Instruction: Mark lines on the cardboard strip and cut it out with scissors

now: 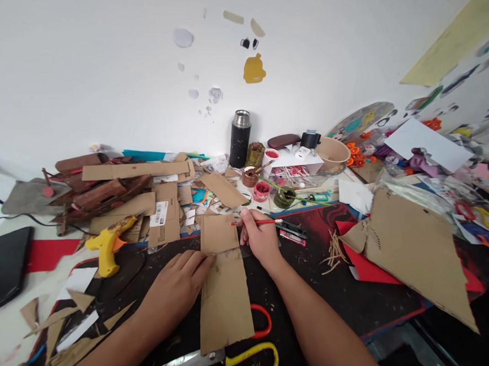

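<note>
My right hand (261, 241) is closed round a thin red pencil (270, 221), which lies nearly level across a small cardboard piece (218, 234). Below that piece, and meeting its lower edge, lies a longer cardboard strip (226, 308). My left hand (172, 287) rests flat with its fingers stretched out, the fingertips on the cardboard near where the two pieces meet. Partly under the strip's lower end are scissors (188, 364) with one red and one yellow handle loop. A dark mat (317, 294) lies beneath all of this.
A yellow glue gun (109, 249) and cardboard scraps (55, 335) lie to the left. Along the wall stand a black flask (240, 142), open paint jars (261, 191) and a beige bowl (336, 151). A large cardboard sheet (414, 250) sits at the right, over red paper (374, 269).
</note>
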A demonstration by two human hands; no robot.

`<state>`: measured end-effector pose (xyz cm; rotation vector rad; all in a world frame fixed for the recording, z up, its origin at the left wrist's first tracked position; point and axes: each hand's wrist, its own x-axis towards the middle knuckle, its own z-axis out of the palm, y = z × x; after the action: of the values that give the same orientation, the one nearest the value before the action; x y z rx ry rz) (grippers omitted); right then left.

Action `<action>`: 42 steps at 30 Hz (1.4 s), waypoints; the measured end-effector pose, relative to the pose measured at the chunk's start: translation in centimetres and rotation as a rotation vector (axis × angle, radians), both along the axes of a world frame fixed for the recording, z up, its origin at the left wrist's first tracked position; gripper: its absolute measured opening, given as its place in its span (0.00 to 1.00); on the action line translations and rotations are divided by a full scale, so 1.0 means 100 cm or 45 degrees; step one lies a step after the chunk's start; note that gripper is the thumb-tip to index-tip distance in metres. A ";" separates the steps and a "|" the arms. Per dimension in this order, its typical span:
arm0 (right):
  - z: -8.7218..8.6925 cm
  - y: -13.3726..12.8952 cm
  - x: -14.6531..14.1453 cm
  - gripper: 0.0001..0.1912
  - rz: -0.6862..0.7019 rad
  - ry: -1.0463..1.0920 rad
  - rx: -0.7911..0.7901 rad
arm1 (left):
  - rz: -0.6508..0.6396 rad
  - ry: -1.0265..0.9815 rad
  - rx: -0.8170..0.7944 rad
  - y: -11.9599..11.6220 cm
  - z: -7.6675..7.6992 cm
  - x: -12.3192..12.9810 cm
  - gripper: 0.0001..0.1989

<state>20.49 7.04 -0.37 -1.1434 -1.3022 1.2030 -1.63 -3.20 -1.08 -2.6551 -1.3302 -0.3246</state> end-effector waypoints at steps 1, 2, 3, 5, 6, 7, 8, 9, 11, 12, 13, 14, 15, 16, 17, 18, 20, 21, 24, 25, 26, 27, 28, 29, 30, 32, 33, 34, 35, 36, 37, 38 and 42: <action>0.000 -0.001 0.000 0.33 0.002 -0.011 0.011 | 0.011 -0.003 -0.004 0.001 0.000 -0.001 0.22; 0.001 -0.001 0.001 0.33 0.003 -0.019 0.020 | 0.022 -0.015 -0.004 0.002 0.000 -0.003 0.21; 0.001 -0.002 0.001 0.33 0.003 -0.024 0.025 | 0.028 -0.040 0.001 0.002 0.001 -0.003 0.21; 0.001 -0.003 0.002 0.33 0.005 -0.034 0.028 | 0.019 -0.118 0.017 0.002 0.002 -0.001 0.18; 0.001 -0.003 0.002 0.33 0.007 -0.039 0.028 | 0.007 -0.159 0.022 0.001 0.002 0.001 0.17; 0.001 -0.003 0.002 0.33 0.008 -0.045 0.028 | -0.005 -0.192 0.023 0.001 0.003 0.003 0.17; 0.001 -0.003 0.002 0.33 0.009 -0.053 0.028 | -0.015 -0.213 0.019 0.001 0.003 0.005 0.17; 0.000 -0.003 0.002 0.33 0.007 -0.061 0.028 | -0.018 -0.221 0.011 0.001 0.002 0.007 0.17; -0.001 -0.003 0.001 0.34 0.008 -0.075 0.024 | -0.004 -0.214 -0.001 0.003 0.000 0.010 0.18; -0.001 -0.003 0.001 0.34 0.009 -0.076 0.017 | 0.006 -0.203 -0.002 0.005 -0.001 0.010 0.18; -0.002 -0.003 0.001 0.34 0.010 -0.072 0.009 | 0.012 -0.188 -0.001 0.007 -0.002 0.010 0.18; -0.002 -0.003 0.001 0.34 0.008 -0.061 -0.002 | 0.016 -0.173 -0.004 0.009 -0.003 0.009 0.18; -0.002 -0.003 0.000 0.34 0.003 -0.045 -0.014 | 0.016 -0.162 -0.010 0.011 -0.003 0.009 0.18; -0.002 -0.002 0.000 0.33 -0.004 -0.028 -0.027 | 0.015 -0.156 -0.019 0.013 -0.003 0.007 0.19; -0.002 -0.002 -0.001 0.33 -0.012 -0.012 -0.038 | 0.013 -0.159 -0.030 0.015 -0.002 0.006 0.20; -0.002 -0.002 -0.002 0.33 -0.020 0.001 -0.048 | 0.016 -0.167 -0.044 0.017 -0.001 0.005 0.21; -0.001 -0.001 -0.003 0.34 -0.031 0.024 -0.064 | 0.032 -0.184 -0.067 0.021 0.002 0.003 0.22; -0.001 -0.001 -0.004 0.34 -0.037 0.035 -0.068 | 0.042 -0.186 -0.075 0.023 0.004 0.001 0.22; 0.003 0.001 -0.006 0.34 -0.048 0.056 -0.074 | 0.067 -0.188 -0.065 0.032 0.007 -0.004 0.20; 0.005 0.002 -0.007 0.34 -0.045 0.056 -0.074 | 0.071 -0.191 -0.049 0.036 0.007 -0.006 0.19; 0.006 0.004 -0.008 0.34 -0.037 0.052 -0.075 | 0.076 -0.194 -0.026 0.039 0.007 -0.008 0.18; 0.008 0.006 -0.009 0.34 -0.026 0.046 -0.074 | 0.082 -0.191 -0.002 0.043 0.006 -0.010 0.18; 0.010 0.008 -0.009 0.33 -0.012 0.039 -0.070 | 0.092 -0.183 0.018 0.047 0.005 -0.011 0.18; 0.011 0.010 -0.010 0.33 0.002 0.031 -0.064 | 0.106 -0.171 0.029 0.050 0.004 -0.012 0.17; 0.011 0.013 -0.010 0.33 0.015 0.019 -0.058 | 0.122 -0.158 0.034 0.053 0.003 -0.012 0.17; 0.010 0.018 -0.011 0.33 0.030 -0.005 -0.048 | 0.152 -0.133 0.022 0.058 0.002 -0.012 0.17; 0.009 0.020 -0.012 0.32 0.032 -0.015 -0.046 | 0.168 -0.127 0.017 0.059 0.002 -0.011 0.17; 0.007 0.023 -0.012 0.32 0.028 -0.022 -0.046 | 0.186 -0.124 0.021 0.059 0.002 -0.011 0.17; 0.006 0.026 -0.012 0.32 0.022 -0.024 -0.050 | 0.204 -0.123 0.032 0.058 0.003 -0.010 0.16; 0.004 0.028 -0.012 0.32 0.016 -0.022 -0.056 | 0.217 -0.124 0.049 0.056 0.004 -0.008 0.16; 0.002 0.030 -0.012 0.32 0.016 -0.020 -0.064 | 0.225 -0.126 0.065 0.053 0.005 -0.006 0.16; 0.001 0.032 -0.012 0.33 0.021 -0.019 -0.067 | 0.218 -0.126 0.077 0.049 0.005 -0.004 0.17; -0.002 0.038 -0.013 0.33 0.067 -0.050 -0.040 | 0.125 -0.148 0.054 0.036 0.001 0.008 0.19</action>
<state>19.24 10.83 -0.56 -1.1667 -1.3544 1.2490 -0.81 0.36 -0.96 -2.5611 -1.4644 -0.4948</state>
